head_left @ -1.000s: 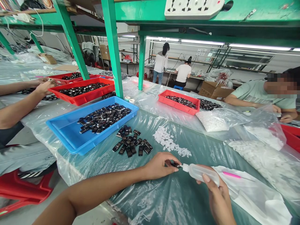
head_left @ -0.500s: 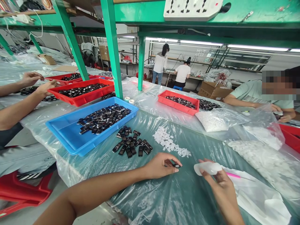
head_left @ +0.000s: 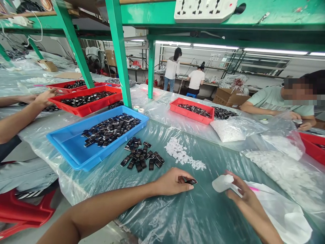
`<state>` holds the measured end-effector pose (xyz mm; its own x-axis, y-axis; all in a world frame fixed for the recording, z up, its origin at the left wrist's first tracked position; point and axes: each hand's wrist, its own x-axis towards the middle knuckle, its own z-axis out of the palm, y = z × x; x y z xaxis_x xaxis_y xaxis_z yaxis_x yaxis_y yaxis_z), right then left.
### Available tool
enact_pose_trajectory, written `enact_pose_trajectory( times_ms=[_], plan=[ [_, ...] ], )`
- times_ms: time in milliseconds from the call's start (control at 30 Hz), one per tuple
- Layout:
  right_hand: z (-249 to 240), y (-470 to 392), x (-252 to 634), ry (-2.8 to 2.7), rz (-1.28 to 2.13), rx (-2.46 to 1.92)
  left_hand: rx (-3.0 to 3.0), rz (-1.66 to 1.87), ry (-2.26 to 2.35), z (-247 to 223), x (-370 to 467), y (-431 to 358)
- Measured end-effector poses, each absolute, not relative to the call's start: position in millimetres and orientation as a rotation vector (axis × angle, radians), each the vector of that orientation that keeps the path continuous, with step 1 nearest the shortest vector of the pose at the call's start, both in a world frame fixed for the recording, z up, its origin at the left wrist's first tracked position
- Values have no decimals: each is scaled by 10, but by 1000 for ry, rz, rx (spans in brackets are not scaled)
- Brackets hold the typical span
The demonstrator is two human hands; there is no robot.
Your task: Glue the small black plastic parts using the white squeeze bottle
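Between thumb and fingers, my left hand (head_left: 175,182) pinches a small black piece (head_left: 191,182) low over the green table surface (head_left: 203,210). To its right, my right hand (head_left: 243,195) has its thumb and fingers at a translucent white bottle (head_left: 220,184), which lies tilted. Whether the fingertips press on the bottle is hard to make out. Beyond my left hand lie small white pieces (head_left: 181,154) and a loose group of black pieces (head_left: 142,156). Near my right hand, a pink stick (head_left: 254,188) rests on a white sheet (head_left: 286,213).
A blue tray (head_left: 68,152) of black pieces stands left, with a red tray (head_left: 83,110) behind. Another red tray (head_left: 193,115) stands farther back. Bags of white pieces (head_left: 284,176) lie right. Green posts (head_left: 118,54) rise ahead. Other people sit left and right.
The bottle in my right hand has turned, its narrow end now pointing up and right, and my right hand has shifted right. The black piece has tilted in my left hand.
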<state>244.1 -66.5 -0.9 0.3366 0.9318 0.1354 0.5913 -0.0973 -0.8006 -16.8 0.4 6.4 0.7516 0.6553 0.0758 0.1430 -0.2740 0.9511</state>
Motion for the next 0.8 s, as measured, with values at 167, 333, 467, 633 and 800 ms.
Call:
enact_pose_trajectory(
  times_ms=[167,333,467,633,800],
  plan=[
    [-29,-673,2942,-1419,99,-2356,1824,538,575,88,-184,5],
    [-173,-619,3198,-1493,-133,-2499,1844,485,524,160,-187,-22],
    [-229,-581,3235,-1569,-214,-2487,1817,472,487,186,-184,-32],
    [-199,-602,3184,-1628,-311,-2450,1766,468,451,170,-183,-30],
    [146,-709,2833,-1326,-529,-2318,1734,443,456,153,-183,-25]
  ],
)
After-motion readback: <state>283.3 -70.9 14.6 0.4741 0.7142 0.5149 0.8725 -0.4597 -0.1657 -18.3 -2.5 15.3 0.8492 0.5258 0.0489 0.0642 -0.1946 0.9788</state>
